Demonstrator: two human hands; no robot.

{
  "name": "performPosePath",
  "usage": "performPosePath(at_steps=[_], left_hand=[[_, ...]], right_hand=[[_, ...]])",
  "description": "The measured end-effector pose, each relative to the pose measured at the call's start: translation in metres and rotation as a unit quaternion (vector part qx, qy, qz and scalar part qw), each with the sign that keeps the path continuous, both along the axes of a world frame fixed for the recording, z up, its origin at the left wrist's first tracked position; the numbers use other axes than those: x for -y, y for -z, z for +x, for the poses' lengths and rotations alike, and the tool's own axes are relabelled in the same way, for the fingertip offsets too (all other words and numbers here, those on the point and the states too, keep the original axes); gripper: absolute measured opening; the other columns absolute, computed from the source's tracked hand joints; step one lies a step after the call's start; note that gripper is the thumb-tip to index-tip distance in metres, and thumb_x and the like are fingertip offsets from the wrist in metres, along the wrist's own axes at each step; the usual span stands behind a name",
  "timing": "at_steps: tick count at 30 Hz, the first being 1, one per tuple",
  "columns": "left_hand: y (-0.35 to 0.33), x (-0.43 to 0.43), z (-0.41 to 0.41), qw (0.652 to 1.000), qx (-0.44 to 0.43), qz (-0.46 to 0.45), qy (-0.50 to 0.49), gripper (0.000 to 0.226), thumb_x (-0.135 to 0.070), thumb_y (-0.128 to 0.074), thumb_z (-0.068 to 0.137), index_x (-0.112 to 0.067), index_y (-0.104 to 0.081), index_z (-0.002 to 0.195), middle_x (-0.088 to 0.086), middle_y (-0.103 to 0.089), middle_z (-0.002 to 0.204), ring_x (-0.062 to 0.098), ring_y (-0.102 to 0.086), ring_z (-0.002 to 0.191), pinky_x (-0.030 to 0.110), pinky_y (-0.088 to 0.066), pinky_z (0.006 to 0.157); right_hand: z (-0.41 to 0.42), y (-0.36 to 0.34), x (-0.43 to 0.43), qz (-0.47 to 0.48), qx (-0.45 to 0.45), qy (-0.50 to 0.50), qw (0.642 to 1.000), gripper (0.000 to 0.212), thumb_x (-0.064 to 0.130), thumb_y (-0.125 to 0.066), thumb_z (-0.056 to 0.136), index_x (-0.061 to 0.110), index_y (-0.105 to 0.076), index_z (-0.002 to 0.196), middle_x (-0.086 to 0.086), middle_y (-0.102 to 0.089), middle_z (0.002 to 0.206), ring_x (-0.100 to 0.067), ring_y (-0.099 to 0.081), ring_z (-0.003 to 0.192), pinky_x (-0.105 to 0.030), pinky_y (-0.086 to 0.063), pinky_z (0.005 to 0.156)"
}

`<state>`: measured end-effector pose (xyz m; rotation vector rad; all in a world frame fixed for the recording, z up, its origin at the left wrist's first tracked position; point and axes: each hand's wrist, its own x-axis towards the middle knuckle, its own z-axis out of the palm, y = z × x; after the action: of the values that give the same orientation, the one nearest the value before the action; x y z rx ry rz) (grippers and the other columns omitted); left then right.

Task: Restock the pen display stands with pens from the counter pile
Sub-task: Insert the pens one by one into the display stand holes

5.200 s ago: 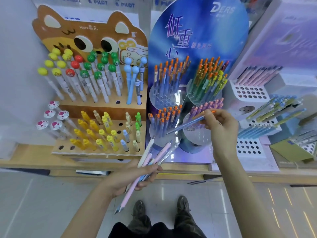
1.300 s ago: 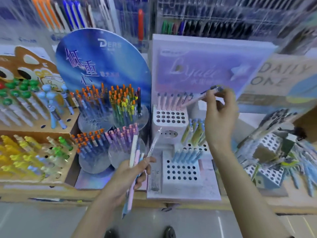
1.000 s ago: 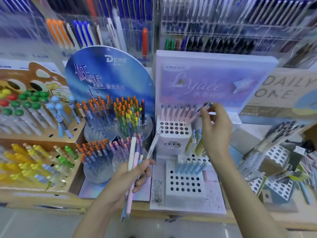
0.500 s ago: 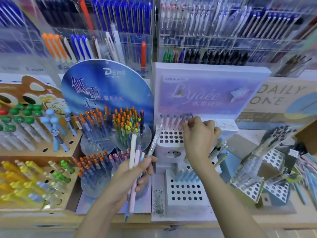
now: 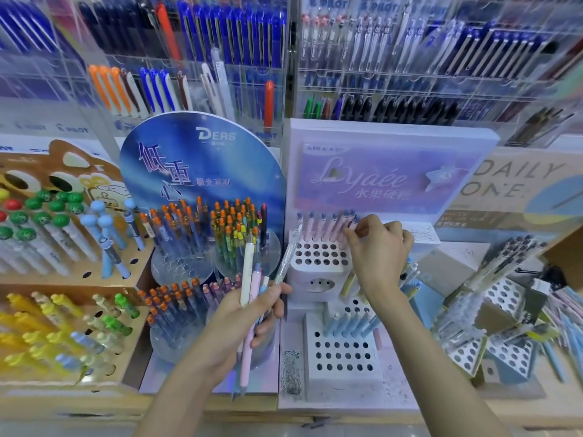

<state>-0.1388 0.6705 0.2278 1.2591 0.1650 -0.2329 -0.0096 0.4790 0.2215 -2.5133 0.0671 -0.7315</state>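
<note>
The bundle of pens (image 5: 252, 298) consists of slim barrels in white, pink, pale blue and clear plastic. It stands nearly upright at the lower centre of the frame. The left hand (image 5: 239, 323) grips the bundle, with the fingers curled round the barrels.

The right hand (image 5: 377, 250), right of centre, has its fingers curled. Thumb and forefinger appear to pinch the cap end of a pink pen (image 5: 350, 223), although blur leaves the contact uncertain. This pen is the rightmost in a row of pink pens (image 5: 321, 227) with grey-blue caps. The row is seated along the back of the upper tier (image 5: 315, 258) of the white perforated stand, with rows of holes in front of it. The lower tier (image 5: 342, 357) carries pale blue pens (image 5: 350, 323) along its back edge.

At centre left, the blue DERS display (image 5: 202, 165) holds orange-capped pens (image 5: 176, 225) in clear round holders. Both stands sit on the desk (image 5: 47, 405).
</note>
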Motion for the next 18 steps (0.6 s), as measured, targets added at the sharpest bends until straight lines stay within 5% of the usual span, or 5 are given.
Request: performPosePath(at_steps=[12, 18], left_hand=[[-0.0034, -0.0018, -0.0019, 1.0, 0.01, -0.001, 0.009, 0.026, -0.034, -0.064, 0.077, -0.015, -0.075, 0.089, 0.0, -0.055, 0.065, 0.008, -0.037, 0.045, 0.017, -0.032, 0.036], [-0.0037, -0.0051, -0.0001, 1.0, 0.017, 0.003, 0.011, 0.031, -0.04, -0.066, 0.073, -0.017, -0.074, 0.092, -0.001, -0.056, 0.066, 0.007, -0.038, 0.046, 0.017, -0.032, 0.037]], right_hand=[[-0.0039, 0.0036, -0.0065, -0.006, 0.005, 0.013, 1.0, 0.02, 0.028, -0.068, 0.086, 0.008, -0.065, 0.084, -0.006, -0.065, 0.069, -0.029, -0.05, 0.087, -0.034, -0.021, 0.091], [-0.0055, 0.0001, -0.005, 0.052, -0.02, -0.044, 0.997, 0.032, 0.028, -0.071, 0.084, 0.011, -0.057, 0.107, -0.003, -0.064, 0.088, -0.026, -0.042, 0.097, -0.028, -0.023, 0.078]])
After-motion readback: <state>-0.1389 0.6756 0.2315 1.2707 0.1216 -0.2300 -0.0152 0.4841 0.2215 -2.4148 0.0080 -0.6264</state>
